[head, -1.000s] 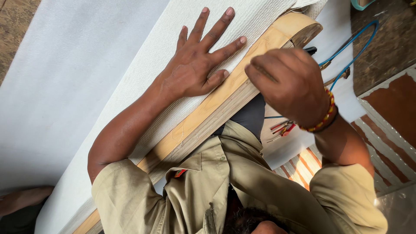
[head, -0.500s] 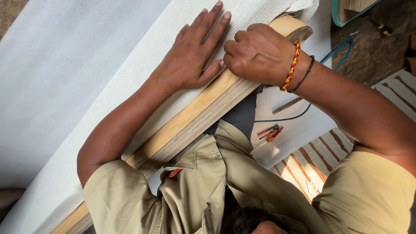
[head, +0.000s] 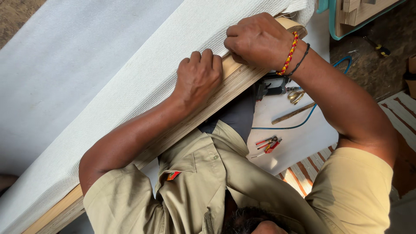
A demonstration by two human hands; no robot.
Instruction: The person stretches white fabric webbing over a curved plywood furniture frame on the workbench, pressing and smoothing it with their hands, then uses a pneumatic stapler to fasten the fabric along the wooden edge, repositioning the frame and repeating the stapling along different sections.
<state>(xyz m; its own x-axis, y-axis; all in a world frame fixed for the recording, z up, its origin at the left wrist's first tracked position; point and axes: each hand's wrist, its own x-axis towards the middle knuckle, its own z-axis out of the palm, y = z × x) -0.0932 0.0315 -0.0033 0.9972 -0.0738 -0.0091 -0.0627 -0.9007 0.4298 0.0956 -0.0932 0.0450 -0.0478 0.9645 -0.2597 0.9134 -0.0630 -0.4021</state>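
From where I watch, the long plywood board (head: pixel 203 110) runs on a diagonal, its long axis going from the near left corner up to the far right, where its rounded end pokes out beside my right hand (head: pixel 256 40). White textured fabric (head: pixel 143 82) is stretched over the board's upper face and follows the same slant, with a smoother white sheet (head: pixel 65 56) lying further left of it. My left hand (head: pixel 198 77) is curled, fingers folded down over the fabric's edge where it meets the board's layered side, knuckles up. My right hand is closed into a loose fist near the board's far end, fingers tucked under against the fabric edge; I cannot tell whether it pinches the cloth or only presses it. That wrist carries a red-and-yellow braided band (head: pixel 289 54) and a thin black one. Below the board, on a white surface (head: pixel 303 138), I see a dark power tool (head: pixel 271 86), a blue hose (head: pixel 299 123), a wooden stick (head: pixel 294 113) and red-handled pliers (head: pixel 268 144). A striped mat (head: pixel 403 108) lies to the right.
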